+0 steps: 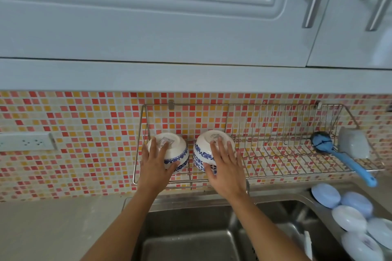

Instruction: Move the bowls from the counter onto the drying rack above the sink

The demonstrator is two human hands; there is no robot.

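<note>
Two white bowls with blue flower bands sit upside down at the left end of the wire drying rack [275, 161] on the tiled wall. My left hand [153, 161] holds the left bowl [176, 150], fingers over its base and thumb on its rim. My right hand [224, 165] lies over the right bowl [203, 150] with fingers spread fairly straight and thumb low on its side. The bowls stand close, with a small gap between them.
A blue-handled brush [347, 161] and a grey cup [353, 144] sit at the rack's right end. Below is a steel sink [191, 229]. Several pale blue and white dishes [350, 216] are stacked at its right. A wall socket [27, 142] is at left.
</note>
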